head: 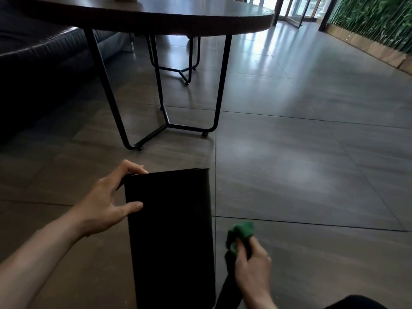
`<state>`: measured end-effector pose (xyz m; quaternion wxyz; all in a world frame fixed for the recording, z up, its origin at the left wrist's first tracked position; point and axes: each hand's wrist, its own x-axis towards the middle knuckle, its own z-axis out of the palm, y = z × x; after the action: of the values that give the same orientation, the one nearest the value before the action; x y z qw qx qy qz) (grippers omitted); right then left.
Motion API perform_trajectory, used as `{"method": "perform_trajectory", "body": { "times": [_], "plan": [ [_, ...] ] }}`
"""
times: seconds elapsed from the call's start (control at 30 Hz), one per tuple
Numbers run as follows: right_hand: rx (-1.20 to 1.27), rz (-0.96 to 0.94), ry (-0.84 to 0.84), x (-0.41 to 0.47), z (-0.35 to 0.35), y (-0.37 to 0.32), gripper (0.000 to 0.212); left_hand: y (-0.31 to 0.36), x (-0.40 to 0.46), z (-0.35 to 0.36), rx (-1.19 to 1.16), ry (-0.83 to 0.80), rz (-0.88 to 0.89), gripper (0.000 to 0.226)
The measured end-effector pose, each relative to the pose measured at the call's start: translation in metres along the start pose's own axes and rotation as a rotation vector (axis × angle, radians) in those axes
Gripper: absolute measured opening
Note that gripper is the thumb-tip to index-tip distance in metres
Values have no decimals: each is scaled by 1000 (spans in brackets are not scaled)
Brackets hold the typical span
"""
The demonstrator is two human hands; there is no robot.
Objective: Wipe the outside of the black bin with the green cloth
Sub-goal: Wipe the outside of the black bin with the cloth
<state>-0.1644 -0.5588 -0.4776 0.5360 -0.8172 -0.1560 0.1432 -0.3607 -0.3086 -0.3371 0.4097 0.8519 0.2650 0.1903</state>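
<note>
The black bin lies tipped over on the tiled floor, its long side facing up. My left hand grips the bin's far left corner, fingers curled over the far edge and thumb pressed on the upper face. My right hand holds the bunched green cloth just right of the bin, a little apart from its side. A dark strip of the cloth hangs below the hand.
A round dark table on thin black metal legs stands just beyond the bin. A black leather sofa is at the left. A plant wall runs along the far right. My dark-clothed knee shows at the bottom right.
</note>
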Motion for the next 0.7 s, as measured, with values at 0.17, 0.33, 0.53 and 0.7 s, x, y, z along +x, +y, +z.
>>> {"method": "perform_trajectory", "body": {
  "times": [0.17,0.33,0.53,0.7],
  "plan": [
    [216,-34,-38,35,-4,-56,11,8,-2,4,36,-103,-41,50],
    [281,-132,-133,-7,19,-66,29,29,2,24,84,72,-115,51],
    [49,118,-365,-42,36,-16,27,15,7,22,-23,215,-280,42],
    [65,349,-266,-16,23,0,21,2,5,12,-187,271,-342,36]
  ]
}}
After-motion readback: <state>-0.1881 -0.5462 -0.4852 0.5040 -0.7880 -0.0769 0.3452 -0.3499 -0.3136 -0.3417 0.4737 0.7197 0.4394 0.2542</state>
